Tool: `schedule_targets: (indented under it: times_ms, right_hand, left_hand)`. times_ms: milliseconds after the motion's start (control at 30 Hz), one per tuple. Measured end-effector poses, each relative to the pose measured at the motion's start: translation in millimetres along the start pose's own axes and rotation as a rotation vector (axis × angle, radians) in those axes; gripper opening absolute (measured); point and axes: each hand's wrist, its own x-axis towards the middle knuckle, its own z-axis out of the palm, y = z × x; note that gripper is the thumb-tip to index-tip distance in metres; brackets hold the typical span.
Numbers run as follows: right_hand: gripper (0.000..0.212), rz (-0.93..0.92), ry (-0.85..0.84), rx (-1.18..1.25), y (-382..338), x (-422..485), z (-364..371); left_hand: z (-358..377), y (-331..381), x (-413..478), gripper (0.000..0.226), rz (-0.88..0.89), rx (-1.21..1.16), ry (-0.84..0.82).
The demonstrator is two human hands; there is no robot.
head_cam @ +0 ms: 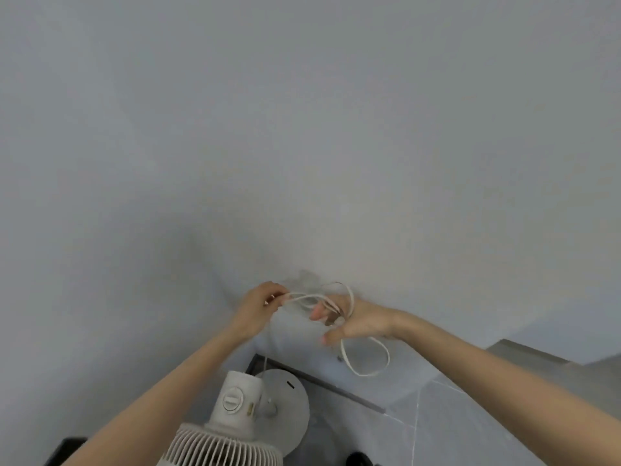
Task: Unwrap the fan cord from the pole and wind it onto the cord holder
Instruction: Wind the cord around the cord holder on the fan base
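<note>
A white standing fan shows at the bottom centre, seen from above, with its motor housing, grille and round base. The white cord is up in front of the pale wall. My left hand pinches one end of a cord loop. My right hand has several cord loops around its fingers, and another loop hangs below it. A thin stretch of cord drops from my hands toward the fan base. The pole and the cord holder are hidden.
A pale grey wall fills most of the view. A dark baseboard strip runs along the tiled floor at lower right. A dark object sits at the bottom left, another small dark one at the bottom edge.
</note>
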Motion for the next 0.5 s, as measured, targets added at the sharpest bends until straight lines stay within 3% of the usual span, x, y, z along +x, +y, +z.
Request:
schedule_targets:
  times_ms: [67, 167, 300, 400, 433, 500]
  right_hand:
    - [0.028, -0.036, -0.011, -0.136, -7.0, -2.1, 5.8]
    - [0.027, -0.072, 0.052, -0.574, -4.1, -1.1, 19.0]
    - [0.011, -0.139, 0.323, -1.044, 7.8, -9.7, 46.2]
    - [0.027, -0.147, 0.551, -1.154, 15.2, -19.2, 56.4]
    - [0.028, -0.126, 0.545, -1.098, 17.5, -21.3, 57.0]
    - [0.034, -0.012, 0.361, -0.785, 19.5, -27.5, 53.9]
  left_hand:
    - [-8.4, -2.1, 6.7, 0.016, 0.03, -0.043, -0.023]
    - [-16.5, 3.5, 11.2, 0.029, 0.061, -0.1, -0.065]
    - [-16.7, 9.9, 14.8, 0.031, 0.129, -0.092, -0.174]
    - [-21.8, 7.1, 15.5, 0.029, 0.144, -0.072, -0.191]
    - [-23.7, 5.5, 15.8, 0.03, 0.144, -0.078, -0.188]
    - [-25.3, 3.5, 15.5, 0.029, 0.149, -0.09, -0.198]
